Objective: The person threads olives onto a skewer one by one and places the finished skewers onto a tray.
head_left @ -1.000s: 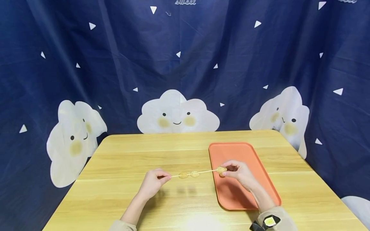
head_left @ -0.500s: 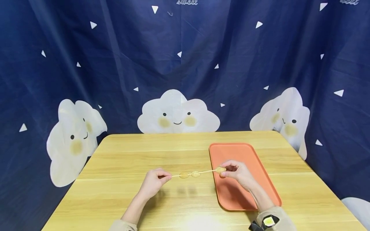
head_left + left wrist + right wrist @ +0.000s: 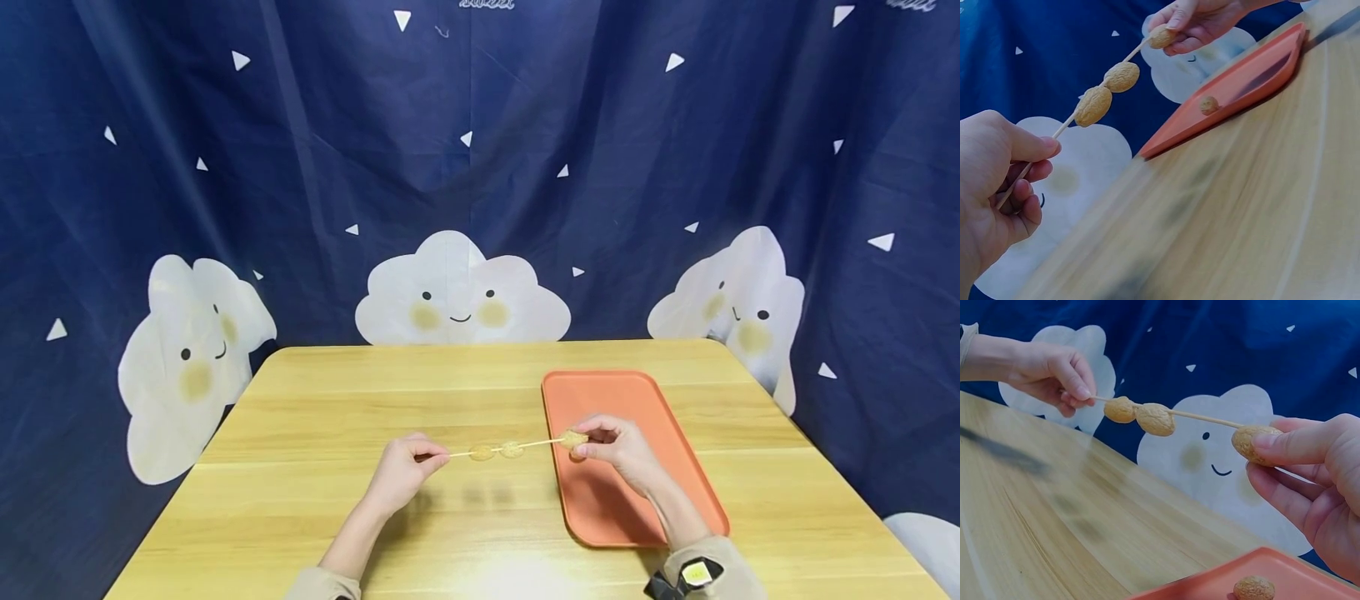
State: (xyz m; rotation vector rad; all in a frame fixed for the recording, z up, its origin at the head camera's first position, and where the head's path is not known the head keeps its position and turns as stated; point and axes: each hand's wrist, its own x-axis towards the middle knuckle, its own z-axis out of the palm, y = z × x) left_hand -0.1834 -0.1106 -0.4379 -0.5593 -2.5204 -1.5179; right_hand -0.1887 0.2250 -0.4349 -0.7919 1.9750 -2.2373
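My left hand (image 3: 405,477) pinches one end of a thin wooden skewer (image 3: 537,443); in the left wrist view the stick's end runs under its curled fingers. Two wrinkled brown oval pieces, one (image 3: 1093,106) nearer my left hand and one (image 3: 1122,77) beside it, sit on the stick. A third brown piece (image 3: 1251,444) is at the stick's other end, pinched between the thumb and fingers of my right hand (image 3: 1329,469). Whether the tip has gone into it cannot be told. The skewer hangs in the air above the table, slightly higher at the right.
An orange tray (image 3: 609,392) lies on the right side of the wooden table (image 3: 360,400), under my right hand. Another brown oval piece (image 3: 1254,589) rests in it, hidden in the head view. A dark blue curtain (image 3: 465,192) with white clouds stands behind the table.
My left hand has shifted slightly to the right, and the two pieces on the skewer have moved right with it. My right hand has stayed almost in place.
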